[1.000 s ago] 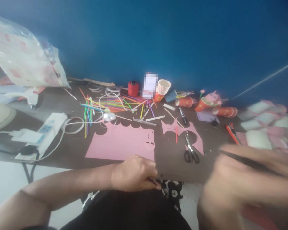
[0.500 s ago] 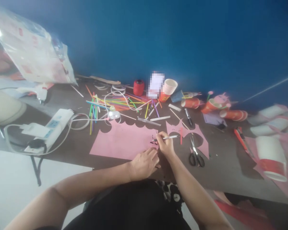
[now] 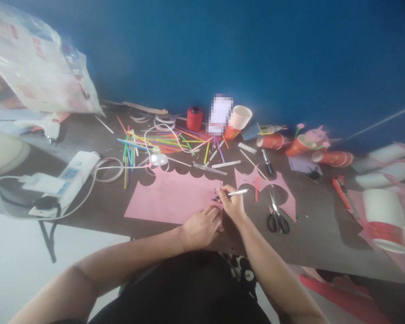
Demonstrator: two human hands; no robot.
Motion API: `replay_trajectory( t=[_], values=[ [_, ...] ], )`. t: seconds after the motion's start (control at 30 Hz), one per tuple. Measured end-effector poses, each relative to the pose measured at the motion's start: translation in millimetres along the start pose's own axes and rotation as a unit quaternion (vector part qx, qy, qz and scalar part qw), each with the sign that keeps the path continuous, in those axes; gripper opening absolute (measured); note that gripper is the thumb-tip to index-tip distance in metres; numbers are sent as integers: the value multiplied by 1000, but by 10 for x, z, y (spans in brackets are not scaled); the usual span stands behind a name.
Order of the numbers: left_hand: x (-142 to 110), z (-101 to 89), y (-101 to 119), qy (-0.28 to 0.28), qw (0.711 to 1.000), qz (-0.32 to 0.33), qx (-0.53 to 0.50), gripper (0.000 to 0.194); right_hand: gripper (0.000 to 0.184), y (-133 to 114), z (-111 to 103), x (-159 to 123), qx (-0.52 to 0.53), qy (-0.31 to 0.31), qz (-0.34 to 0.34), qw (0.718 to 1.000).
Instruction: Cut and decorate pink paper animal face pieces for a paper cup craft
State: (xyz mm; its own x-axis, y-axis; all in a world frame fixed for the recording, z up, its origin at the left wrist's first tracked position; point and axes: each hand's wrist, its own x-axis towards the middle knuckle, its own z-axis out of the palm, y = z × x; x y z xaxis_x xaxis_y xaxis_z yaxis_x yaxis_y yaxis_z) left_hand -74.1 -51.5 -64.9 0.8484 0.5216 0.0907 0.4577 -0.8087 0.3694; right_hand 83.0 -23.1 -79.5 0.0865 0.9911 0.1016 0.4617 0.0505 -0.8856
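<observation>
At the left end of the table [image 3: 103, 213], the bag [image 3: 37, 67] is translucent and printed; its contents cannot be identified. At table centre, the sheet [image 3: 168, 194] lies flat, its far edge cut in scallops. The left hand [image 3: 201, 227] rests at the near right corner of the sheet with fingers curled; whether it pinches the paper or only presses on it cannot be told. The right hand [image 3: 235, 207] grips the pen [image 3: 240, 192] between thumb and fingers, tip directed at the right margin of the sheet, where small dark marks show. Contact of tip and paper cannot be confirmed.

Step in hand, as judged: marking the right margin. The next move calls for a steady sheet and a controlled pen tip, clear of the existing marks.

Right of the hands, containers stand or lie as follows. The stack [image 3: 242, 118] consists of nested paper cups, tilted. Beside it is the blue cup [image 3: 250, 132]; contents not visible. The first red cup [image 3: 269, 141] lies on its side. The second red cup [image 3: 299, 146] is tilted, pink pieces at its mouth. The large cup [image 3: 383, 209] lies at far right; its interior is not visible.
</observation>
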Motion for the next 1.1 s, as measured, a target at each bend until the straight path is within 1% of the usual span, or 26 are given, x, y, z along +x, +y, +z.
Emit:
replay_trajectory(
  t=[0.1,0.27,0.4,0.77,0.97,1.1],
  values=[
    [1,18,-5,1,1000,-5,5,22,28,26,6,6,-5,1,-4,1000],
    [-5,52,-17,2,1000,-17,-15,21,28,71,21,15,-10,0,-12,1000],
    [-10,72,-19,17,1000,-5,-8,24,27,86,23,16,-14,-5,-16,1000],
    [4,70,-16,27,1000,-10,-8,26,26,91,32,23,-9,-3,-19,1000],
    [3,73,-23,10,1000,-16,-17,22,25,89,19,7,-5,13,-14,1000],
    [6,72,-20,20,999,-21,-23,24,25,83,20,11,-6,6,-16,1000]
  ],
)
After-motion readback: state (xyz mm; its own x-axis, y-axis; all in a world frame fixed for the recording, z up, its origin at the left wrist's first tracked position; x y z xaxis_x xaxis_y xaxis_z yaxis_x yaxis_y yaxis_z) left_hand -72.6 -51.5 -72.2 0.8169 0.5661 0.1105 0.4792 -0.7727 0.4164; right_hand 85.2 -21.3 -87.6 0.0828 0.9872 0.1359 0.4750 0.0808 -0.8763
